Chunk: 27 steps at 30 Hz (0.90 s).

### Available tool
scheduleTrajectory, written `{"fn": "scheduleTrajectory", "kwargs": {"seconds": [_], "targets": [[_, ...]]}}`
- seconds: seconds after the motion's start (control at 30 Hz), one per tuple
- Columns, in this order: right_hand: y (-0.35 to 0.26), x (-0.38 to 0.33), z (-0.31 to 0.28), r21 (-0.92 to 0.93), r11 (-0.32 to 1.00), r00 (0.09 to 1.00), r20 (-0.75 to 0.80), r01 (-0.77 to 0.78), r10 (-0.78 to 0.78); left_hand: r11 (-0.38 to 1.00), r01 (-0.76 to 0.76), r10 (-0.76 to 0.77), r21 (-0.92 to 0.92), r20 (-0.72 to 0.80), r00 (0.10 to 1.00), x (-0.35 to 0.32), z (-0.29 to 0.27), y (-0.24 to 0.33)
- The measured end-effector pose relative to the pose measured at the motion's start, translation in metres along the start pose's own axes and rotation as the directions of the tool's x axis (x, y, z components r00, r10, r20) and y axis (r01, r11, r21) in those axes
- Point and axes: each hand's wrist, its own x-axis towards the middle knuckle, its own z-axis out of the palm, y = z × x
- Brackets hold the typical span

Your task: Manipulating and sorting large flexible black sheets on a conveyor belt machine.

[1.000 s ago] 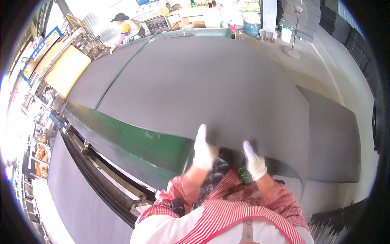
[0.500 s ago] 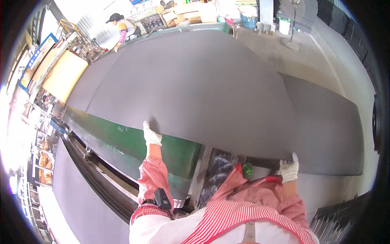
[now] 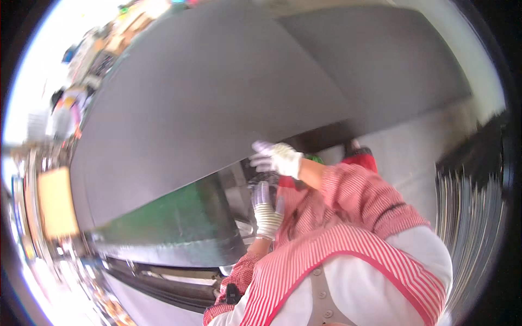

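A large dark grey sheet lies over the green conveyor belt, its near edge slanting up to the right. My right hand, in a white glove, hovers at that edge with its fingers spread; whether it touches the sheet I cannot tell. Just below, my left hand is raised with straight fingers, gloved and apart from the sheet. Neither hand holds anything.
A second grey sheet extends at the far right. Upright stacked sheets stand to my right. Another person is at the sheet's far left side, blurred. A tan panel stands at the left.
Both hands have come off the sheet's near edge and drawn together in front of my body. The view has turned to the right, so the sheet and the other person appear farther left.
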Motion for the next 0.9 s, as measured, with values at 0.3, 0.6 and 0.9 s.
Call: {"fn": "scheduleTrajectory", "kwargs": {"seconds": [0.3,0.6,0.9], "targets": [[-0.021,-0.048,-0.243,0.323,0.815,0.812,-0.514,0.482,-0.276,0.956,-0.012,-0.042,0.293,0.180,0.983,0.003,0.048,0.021],[0.073,0.080,-0.418,0.376,0.925,0.626,-0.734,0.049,0.265,0.897,0.008,-0.102,0.442,0.191,0.976,0.007,0.019,0.023],[0.071,0.110,-0.437,0.533,0.786,0.438,-0.816,0.313,0.379,0.878,0.042,-0.172,0.477,0.231,0.958,0.018,0.018,0.026]]}}
